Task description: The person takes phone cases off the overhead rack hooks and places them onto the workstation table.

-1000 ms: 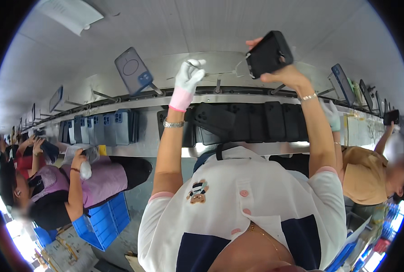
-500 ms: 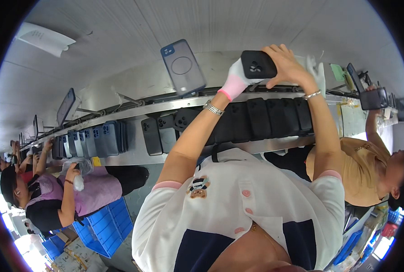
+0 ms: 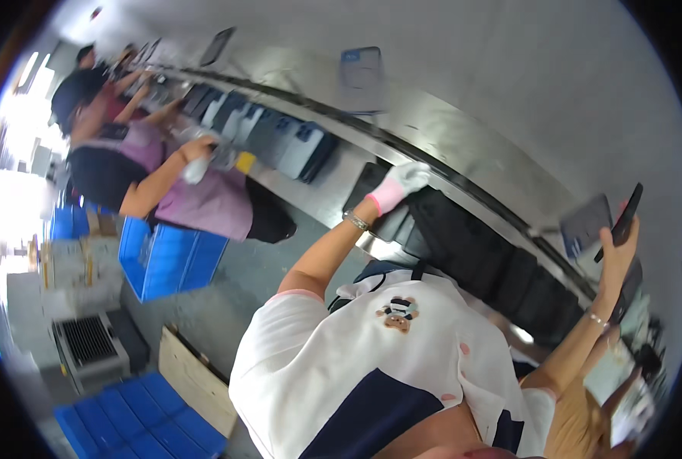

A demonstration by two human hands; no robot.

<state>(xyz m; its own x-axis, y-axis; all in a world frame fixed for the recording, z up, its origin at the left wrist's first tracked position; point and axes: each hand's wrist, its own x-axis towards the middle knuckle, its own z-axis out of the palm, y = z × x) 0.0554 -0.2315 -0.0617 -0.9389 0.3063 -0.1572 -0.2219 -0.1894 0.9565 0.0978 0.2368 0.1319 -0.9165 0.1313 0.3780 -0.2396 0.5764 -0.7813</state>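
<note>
The right hand (image 3: 615, 256), at three o'clock, has its fingers closed around a dark phone (image 3: 626, 215), long axis upright. The gloved left hand (image 3: 404, 182) rests fingers-down on the dark trays (image 3: 463, 237) at twelve o'clock, holding nothing visible.

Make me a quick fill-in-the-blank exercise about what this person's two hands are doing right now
1. The left hand wears a white ____.
2. The right hand holds up a dark ____.
3. The left hand rests on a row of black cases beside the metal ____.
4. The crates on the floor are ____.

Missing words: glove; phone; rail; blue
</note>
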